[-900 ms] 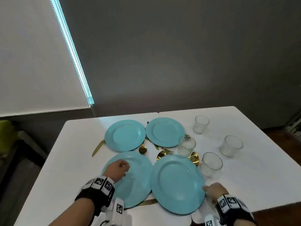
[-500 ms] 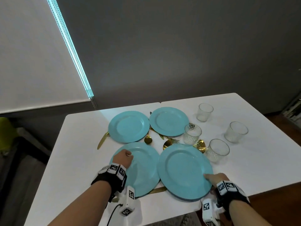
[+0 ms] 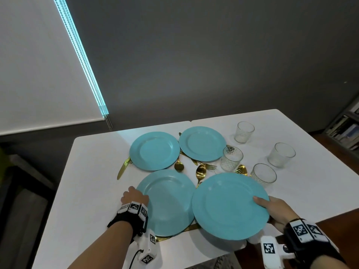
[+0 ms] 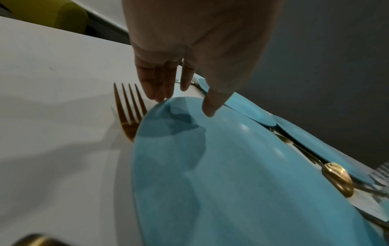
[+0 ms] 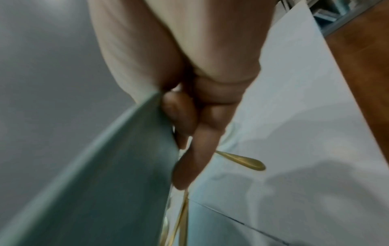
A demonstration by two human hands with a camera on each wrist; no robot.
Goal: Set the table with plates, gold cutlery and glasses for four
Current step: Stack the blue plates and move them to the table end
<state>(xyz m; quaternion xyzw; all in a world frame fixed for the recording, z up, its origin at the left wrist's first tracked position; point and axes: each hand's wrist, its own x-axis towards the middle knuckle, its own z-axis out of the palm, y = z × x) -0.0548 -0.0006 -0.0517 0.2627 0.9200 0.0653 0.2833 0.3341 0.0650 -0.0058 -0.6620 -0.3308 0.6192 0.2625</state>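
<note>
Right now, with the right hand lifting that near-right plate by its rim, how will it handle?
The near-right plate looks rigid, so it should not flex. Held at one edge by the right hand, it may tilt. Its glossy surface may slip, and the nearest glass risks a knock.

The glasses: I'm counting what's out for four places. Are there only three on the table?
No, the head view shows four glasses standing on the white table, right of the plates.

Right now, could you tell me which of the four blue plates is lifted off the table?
The near right plate, held at its rim by the right hand; it casts a shadow below, while the other three lie flat.
</note>
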